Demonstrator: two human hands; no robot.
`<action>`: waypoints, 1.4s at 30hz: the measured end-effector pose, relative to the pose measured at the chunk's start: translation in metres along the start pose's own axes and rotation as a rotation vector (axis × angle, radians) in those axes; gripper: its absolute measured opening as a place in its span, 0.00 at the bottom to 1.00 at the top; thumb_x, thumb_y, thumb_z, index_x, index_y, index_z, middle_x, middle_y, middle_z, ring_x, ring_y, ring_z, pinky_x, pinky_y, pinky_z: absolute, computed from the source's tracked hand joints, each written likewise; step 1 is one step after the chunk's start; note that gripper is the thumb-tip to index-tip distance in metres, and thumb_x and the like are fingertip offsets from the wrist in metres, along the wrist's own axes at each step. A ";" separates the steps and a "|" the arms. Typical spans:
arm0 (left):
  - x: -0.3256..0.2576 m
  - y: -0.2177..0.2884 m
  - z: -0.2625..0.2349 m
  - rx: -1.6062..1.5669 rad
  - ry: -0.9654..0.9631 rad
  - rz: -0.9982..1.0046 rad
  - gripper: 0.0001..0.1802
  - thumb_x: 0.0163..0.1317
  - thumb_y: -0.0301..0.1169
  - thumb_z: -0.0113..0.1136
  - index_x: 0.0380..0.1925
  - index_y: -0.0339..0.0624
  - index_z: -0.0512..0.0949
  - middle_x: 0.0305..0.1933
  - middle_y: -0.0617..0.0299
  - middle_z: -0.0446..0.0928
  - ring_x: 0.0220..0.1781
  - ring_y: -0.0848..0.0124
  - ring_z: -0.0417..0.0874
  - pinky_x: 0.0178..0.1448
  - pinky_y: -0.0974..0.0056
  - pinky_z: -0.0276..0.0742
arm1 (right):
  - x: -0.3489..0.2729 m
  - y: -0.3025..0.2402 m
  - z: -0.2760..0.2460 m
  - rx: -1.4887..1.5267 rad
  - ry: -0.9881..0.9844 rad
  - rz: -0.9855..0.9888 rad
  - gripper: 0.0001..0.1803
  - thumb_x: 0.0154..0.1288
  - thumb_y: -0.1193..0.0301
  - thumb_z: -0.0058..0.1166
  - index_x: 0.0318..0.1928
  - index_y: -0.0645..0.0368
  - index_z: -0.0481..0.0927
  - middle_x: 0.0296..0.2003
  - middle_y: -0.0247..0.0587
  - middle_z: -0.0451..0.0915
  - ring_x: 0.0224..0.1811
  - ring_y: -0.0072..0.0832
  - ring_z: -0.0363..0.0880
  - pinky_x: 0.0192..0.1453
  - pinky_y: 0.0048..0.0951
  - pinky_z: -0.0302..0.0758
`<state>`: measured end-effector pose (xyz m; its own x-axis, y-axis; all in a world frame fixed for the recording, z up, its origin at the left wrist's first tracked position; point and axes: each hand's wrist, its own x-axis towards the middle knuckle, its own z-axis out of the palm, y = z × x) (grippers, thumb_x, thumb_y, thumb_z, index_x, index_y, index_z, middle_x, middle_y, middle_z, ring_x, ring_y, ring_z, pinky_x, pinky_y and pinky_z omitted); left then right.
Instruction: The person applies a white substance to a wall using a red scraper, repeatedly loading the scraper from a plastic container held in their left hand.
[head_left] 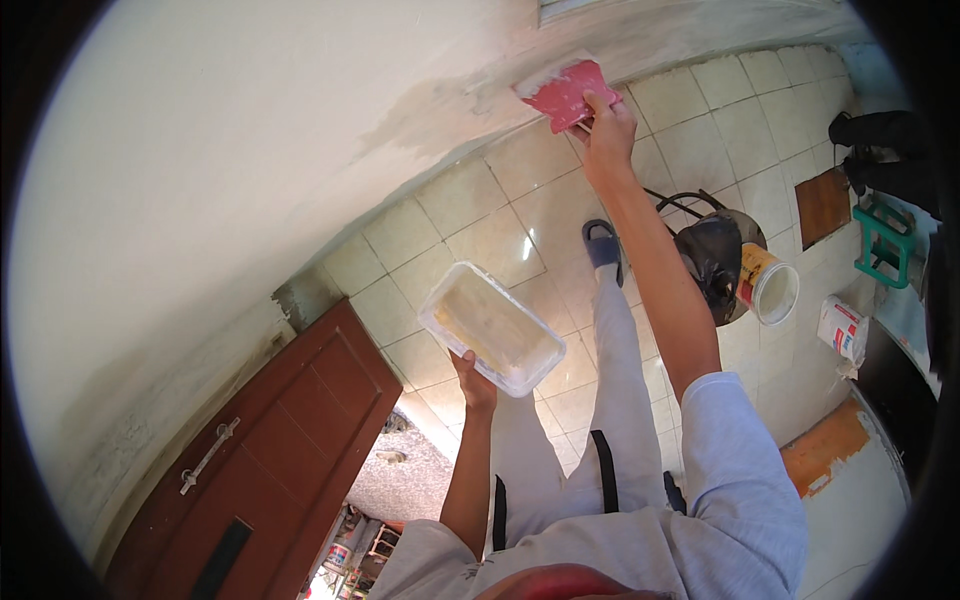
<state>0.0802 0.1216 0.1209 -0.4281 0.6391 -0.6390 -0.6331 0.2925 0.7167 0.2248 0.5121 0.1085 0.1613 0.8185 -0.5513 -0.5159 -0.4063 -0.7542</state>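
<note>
Up against the wall (pixel 250 130), my right hand (pixel 608 125) grips a pink plastic putty spreader (pixel 566 92) smeared with white along its far edge. Grey, patchy streaks mark the wall around the spreader. My left hand (pixel 474 383) holds a white rectangular plastic tub (pixel 535 372) by its near-left rim, in front of my legs. A thin, pale beige coating covers the inside of the tub. The fingers under the tub are hidden.
A brown door (pixel 270 450) with a metal handle stands at lower left. On the tiled floor (pixel 535 225) to my right are a stool draped with a black bag (pixel 708 262), an open bucket (pixel 772 287), a white sack (pixel 843 330) and a green plastic stool (pixel 882 243).
</note>
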 end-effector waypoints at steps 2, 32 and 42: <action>-0.003 0.000 -0.004 -0.012 0.027 -0.017 0.48 0.57 0.45 0.59 0.74 0.42 0.49 0.71 0.52 0.59 0.73 0.57 0.61 0.75 0.53 0.57 | 0.016 0.040 -0.030 -0.057 0.051 0.014 0.10 0.72 0.73 0.48 0.51 0.56 0.76 0.44 0.39 0.81 0.43 0.29 0.82 0.44 0.34 0.81; -0.022 0.026 -0.004 0.053 -0.024 0.028 0.44 0.61 0.48 0.57 0.73 0.46 0.53 0.69 0.57 0.63 0.72 0.59 0.64 0.73 0.52 0.61 | 0.029 0.002 0.030 -0.029 -0.202 0.132 0.09 0.68 0.79 0.43 0.42 0.72 0.75 0.37 0.49 0.81 0.34 0.37 0.85 0.38 0.35 0.86; -0.024 0.034 -0.011 0.061 0.009 0.041 0.45 0.59 0.50 0.59 0.71 0.43 0.55 0.68 0.57 0.64 0.70 0.59 0.65 0.71 0.53 0.63 | -0.028 -0.012 0.022 0.170 -0.061 -0.011 0.12 0.68 0.74 0.48 0.48 0.70 0.71 0.40 0.45 0.78 0.37 0.34 0.83 0.42 0.37 0.86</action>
<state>0.0618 0.1083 0.1578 -0.4589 0.6455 -0.6105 -0.5740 0.3091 0.7583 0.2080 0.5033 0.1412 0.1193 0.8476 -0.5170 -0.6498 -0.3270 -0.6862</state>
